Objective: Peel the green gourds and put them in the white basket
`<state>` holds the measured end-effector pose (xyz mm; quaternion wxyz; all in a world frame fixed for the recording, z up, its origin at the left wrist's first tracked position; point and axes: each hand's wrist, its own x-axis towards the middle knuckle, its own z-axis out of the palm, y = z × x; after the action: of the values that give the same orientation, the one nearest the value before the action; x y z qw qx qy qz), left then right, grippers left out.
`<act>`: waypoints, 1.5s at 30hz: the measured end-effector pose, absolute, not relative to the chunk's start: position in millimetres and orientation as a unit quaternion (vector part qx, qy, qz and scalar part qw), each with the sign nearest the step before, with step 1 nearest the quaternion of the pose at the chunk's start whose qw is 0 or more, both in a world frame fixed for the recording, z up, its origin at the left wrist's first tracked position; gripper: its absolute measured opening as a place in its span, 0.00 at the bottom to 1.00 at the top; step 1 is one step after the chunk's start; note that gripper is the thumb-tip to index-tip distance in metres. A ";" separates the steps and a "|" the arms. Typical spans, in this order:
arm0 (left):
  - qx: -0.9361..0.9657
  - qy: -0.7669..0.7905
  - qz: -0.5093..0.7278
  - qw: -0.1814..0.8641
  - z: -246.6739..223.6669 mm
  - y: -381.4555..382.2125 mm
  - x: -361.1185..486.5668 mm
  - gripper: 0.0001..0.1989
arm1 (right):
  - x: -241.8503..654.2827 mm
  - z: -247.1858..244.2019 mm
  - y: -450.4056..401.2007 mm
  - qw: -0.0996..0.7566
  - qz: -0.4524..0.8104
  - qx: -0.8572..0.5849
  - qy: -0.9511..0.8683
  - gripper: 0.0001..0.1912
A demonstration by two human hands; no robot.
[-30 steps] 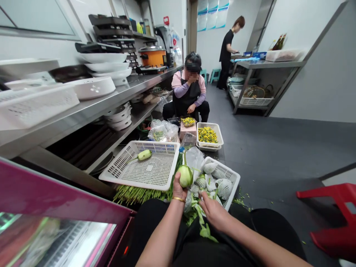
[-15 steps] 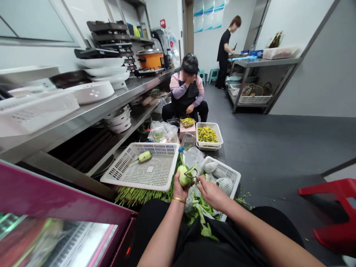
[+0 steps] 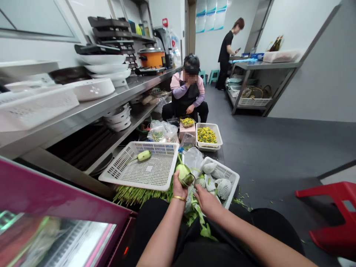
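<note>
A round green vegetable [image 3: 183, 173], partly pale where its skin is off, is gripped by my left hand [image 3: 179, 187], which wears a gold bracelet. Just to the right, my right hand [image 3: 204, 198] is closed around a small tool, mostly hidden, whose curved end is close to the vegetable. Green peelings [image 3: 205, 227] hang below my hands over my dark lap. To the left, a peeled pale-green vegetable [image 3: 144, 155] lies in a white perforated basket [image 3: 150, 181]. On the right, another white basket [image 3: 235, 181] holds several vegetables in white foam nets [image 3: 223, 188].
A person [image 3: 187, 91] sits ahead near a basket of yellow flowers [image 3: 206, 135]; another person [image 3: 226, 48] stands farther back. Green stems [image 3: 136, 195] lie under the left basket. A steel shelf [image 3: 139, 87] runs along the left. A red stool [image 3: 330, 211] stands right.
The vegetable has turned in my left hand, showing a darker side toward the right. My right hand has moved slightly down and left. The strip over the vegetable's top is no longer seen.
</note>
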<state>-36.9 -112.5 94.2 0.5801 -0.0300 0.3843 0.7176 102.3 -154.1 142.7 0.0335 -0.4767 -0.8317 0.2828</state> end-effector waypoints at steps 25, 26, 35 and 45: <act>0.006 0.275 0.675 0.685 91.9 -118.9 -51.7 0.23 | 151.3 167.5 -162.9 0.047 0.401 -0.428 -0.809 0.10; 0.022 0.274 0.660 0.699 92.3 -120.8 -50.3 0.23 | 147.3 176.2 -150.2 0.068 0.386 -0.438 -0.809 0.10; 0.074 0.305 0.675 0.667 79.2 -128.8 -40.7 0.22 | 115.6 178.7 -130.9 0.093 0.365 -0.464 -0.801 0.10; 0.072 0.276 0.644 0.710 81.0 -123.3 -32.7 0.23 | 121.6 179.1 -127.0 0.175 0.409 -0.478 -0.758 0.09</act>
<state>-32.7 -123.3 81.0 0.7101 0.0717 0.2764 0.6436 121.6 -127.0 179.1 0.1751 -0.4775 -0.7578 0.4088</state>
